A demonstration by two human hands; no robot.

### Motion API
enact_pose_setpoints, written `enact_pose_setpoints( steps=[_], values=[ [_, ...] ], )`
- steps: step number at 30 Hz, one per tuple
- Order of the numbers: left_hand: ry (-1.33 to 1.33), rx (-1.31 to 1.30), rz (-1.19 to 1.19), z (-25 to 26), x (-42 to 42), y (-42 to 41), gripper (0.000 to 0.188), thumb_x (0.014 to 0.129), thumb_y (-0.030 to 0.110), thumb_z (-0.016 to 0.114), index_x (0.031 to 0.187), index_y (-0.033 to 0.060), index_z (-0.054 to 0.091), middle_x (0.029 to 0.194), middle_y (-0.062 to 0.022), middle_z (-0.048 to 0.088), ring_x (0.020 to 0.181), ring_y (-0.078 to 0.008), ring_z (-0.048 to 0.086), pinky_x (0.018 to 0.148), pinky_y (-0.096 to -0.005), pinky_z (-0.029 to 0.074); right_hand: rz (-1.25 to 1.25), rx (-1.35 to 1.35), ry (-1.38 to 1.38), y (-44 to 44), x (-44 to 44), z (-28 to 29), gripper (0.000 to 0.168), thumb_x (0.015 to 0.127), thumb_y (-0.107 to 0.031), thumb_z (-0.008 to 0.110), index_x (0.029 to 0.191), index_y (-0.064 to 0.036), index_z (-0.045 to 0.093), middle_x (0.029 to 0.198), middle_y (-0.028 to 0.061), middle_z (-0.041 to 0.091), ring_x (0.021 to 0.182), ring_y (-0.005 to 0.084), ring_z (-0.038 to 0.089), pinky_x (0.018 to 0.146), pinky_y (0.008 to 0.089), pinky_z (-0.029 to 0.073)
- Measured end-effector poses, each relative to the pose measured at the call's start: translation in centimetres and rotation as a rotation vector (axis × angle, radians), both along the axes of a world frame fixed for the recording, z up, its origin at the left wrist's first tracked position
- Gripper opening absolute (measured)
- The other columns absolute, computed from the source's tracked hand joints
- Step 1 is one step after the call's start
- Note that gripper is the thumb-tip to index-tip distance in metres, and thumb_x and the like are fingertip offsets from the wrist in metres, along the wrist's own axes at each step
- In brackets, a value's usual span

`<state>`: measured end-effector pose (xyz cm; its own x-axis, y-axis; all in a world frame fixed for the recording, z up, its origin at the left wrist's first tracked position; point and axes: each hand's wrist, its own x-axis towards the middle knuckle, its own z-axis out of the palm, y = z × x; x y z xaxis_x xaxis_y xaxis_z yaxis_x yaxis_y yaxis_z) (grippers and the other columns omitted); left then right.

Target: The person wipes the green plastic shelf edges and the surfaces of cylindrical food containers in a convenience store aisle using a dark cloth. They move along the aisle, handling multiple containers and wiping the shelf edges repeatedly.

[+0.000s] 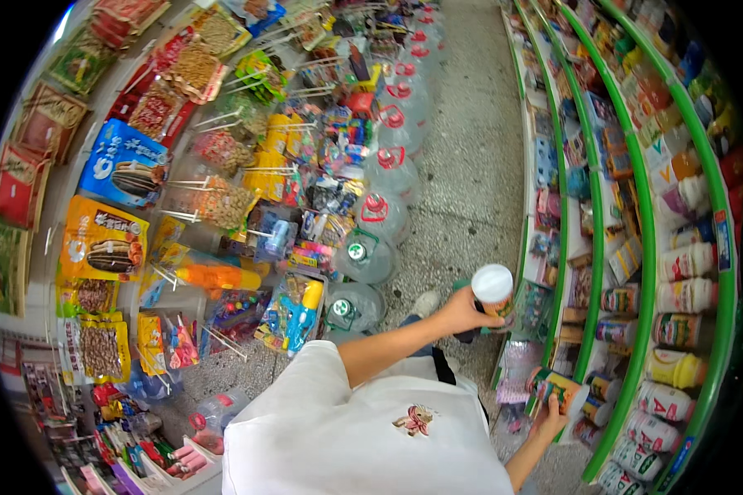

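Note:
My left hand (pixel 461 311) is stretched out over the aisle floor and grips an upright can with a white lid (pixel 493 284). Lower down at the shelf edge, my right hand (pixel 551 422) holds a second can (pixel 556 388), tilted on its side, with a green and orange label. Similar cans (pixel 619 299) stand on the shelf just beyond it. The right can overlaps the green shelf edging in view; whether it touches the shelf I cannot tell.
Green-edged shelves (pixel 634 204) with bottles (pixel 687 261) and cans line the right side. On the left, snack bags (pixel 124 164) and toys (pixel 297 312) hang from hooks. Large clear water jugs (pixel 365 257) stand along the speckled aisle floor (pixel 464 167). A white shoe (pixel 426 304) shows below me.

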<state>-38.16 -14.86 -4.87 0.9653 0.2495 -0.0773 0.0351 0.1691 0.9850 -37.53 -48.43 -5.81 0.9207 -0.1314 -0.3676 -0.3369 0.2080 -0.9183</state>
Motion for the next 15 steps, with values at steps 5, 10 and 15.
enact_pose_setpoints(
  steps=[5,10,15],
  values=[
    [0.022,0.033,-0.122,1.2,1.9,-0.8,0.055,0.06,0.014,0.08,0.107,0.0007,0.054,0.106,-0.0086,0.058,0.099,-0.017,0.054,0.089,-0.0323,0.042,-0.1,-0.192,0.06,3.0,0.2,5.6,0.052,0.072,-0.001,0.068,0.117,0.008,0.045,0.112,0.0163,0.053,0.098,0.0241,0.055,0.086,0.0376,0.045],
    [-0.046,0.336,-0.172,2.7,4.2,-1.9,0.059,0.055,0.023,0.081,0.104,0.0014,0.056,0.102,-0.0134,0.055,0.098,-0.0256,0.051,0.09,-0.0358,0.038,-0.193,-0.327,-0.056,0.2,0.4,3.4,0.062,0.072,-0.004,0.071,0.124,0.004,0.038,0.118,0.0151,0.049,0.102,0.0253,0.052,0.087,0.0391,0.044],
    [-0.075,0.183,-0.257,3.5,7.0,-3.5,0.067,0.057,0.02,0.081,0.112,-0.0002,0.051,0.107,-0.0118,0.057,0.101,-0.0207,0.052,0.092,-0.033,0.038,-0.338,-0.301,-0.061,-1.2,-0.1,3.4,0.057,0.07,-0.002,0.071,0.118,0.006,0.043,0.114,0.0173,0.052,0.103,0.0281,0.053,0.085,0.0412,0.045]
  ],
)
